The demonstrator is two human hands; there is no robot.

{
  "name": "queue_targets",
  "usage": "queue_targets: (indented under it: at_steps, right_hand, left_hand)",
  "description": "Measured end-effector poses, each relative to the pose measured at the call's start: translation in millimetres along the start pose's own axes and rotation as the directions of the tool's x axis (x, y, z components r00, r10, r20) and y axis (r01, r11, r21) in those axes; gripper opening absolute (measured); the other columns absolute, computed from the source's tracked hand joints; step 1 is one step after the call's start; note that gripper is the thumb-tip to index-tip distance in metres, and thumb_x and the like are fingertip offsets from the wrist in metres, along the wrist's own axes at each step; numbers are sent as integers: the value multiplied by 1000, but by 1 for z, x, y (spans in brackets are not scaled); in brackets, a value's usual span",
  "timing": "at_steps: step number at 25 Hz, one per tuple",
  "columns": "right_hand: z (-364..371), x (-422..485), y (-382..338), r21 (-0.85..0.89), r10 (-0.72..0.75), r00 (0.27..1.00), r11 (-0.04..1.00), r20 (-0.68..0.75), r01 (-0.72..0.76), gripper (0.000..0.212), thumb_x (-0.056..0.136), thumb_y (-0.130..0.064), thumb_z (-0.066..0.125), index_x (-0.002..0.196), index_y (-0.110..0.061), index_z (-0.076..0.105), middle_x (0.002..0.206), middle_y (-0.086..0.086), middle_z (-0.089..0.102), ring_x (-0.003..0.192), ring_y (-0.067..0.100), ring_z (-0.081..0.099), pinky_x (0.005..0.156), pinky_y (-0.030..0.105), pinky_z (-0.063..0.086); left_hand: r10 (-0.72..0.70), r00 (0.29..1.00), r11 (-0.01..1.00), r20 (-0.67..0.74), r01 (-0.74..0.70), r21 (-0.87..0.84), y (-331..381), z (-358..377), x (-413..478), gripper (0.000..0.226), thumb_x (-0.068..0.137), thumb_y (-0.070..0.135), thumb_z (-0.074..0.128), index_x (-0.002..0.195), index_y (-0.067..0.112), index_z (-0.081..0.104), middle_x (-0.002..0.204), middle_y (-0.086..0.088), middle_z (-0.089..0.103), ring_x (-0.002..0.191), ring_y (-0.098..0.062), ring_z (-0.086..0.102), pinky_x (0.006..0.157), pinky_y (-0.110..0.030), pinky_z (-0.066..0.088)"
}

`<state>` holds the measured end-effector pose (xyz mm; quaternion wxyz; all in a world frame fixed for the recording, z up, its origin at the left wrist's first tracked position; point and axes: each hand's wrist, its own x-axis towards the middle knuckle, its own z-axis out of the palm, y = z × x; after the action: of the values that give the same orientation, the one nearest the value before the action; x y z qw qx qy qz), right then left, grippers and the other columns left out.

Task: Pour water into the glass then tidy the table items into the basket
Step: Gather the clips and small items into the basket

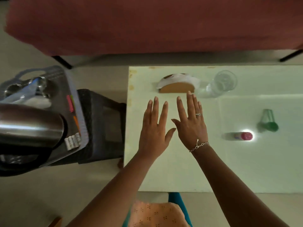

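Head view shows the left hand [154, 128] and right hand [191, 123] spread flat and empty over the counter [172, 174], while the glass [224, 82] stands just beyond the right fingertips, probably fragile and slick, best gripped around its wall.
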<state>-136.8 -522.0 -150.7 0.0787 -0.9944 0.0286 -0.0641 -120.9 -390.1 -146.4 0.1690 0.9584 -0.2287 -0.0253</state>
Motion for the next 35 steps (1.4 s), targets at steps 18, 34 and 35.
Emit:
queue_targets:
  at_steps: [18, 34, 35]
  right_hand:
    - [-27, -93, 326, 104, 552, 808, 809, 203, -579, 49, 78, 14, 42, 125, -2, 50, 135, 20, 49, 122, 39, 46, 93, 47, 43]
    - [21, -83, 341, -189, 452, 735, 889, 505, -416, 30, 85, -3, 51, 115, -3, 49, 128, 23, 40, 94, 41, 55, 72, 40, 48]
    - [23, -87, 333, -192, 527, 695, 842, 488, -504, 30, 85, -1, 50, 115, -3, 50, 127, 23, 40, 95, 41, 55, 74, 39, 47]
  left_hand:
    - [566, 766, 824, 303, -527, -207, 227, 135, 55, 51, 69, -12, 60, 117, 5, 61, 118, -23, 61, 111, -40, 57, 80, -43, 55]
    - [285, 924, 955, 255, -251, -159, 163, 119, 35, 37, 53, -5, 75, 81, 17, 67, 86, 0, 61, 69, -15, 62, 38, -21, 48]
    - [244, 936, 965, 253, -208, -162, 148, 105, 31, 40, 56, -6, 74, 87, 17, 66, 89, 0, 60, 71, -16, 62, 41, -21, 49]
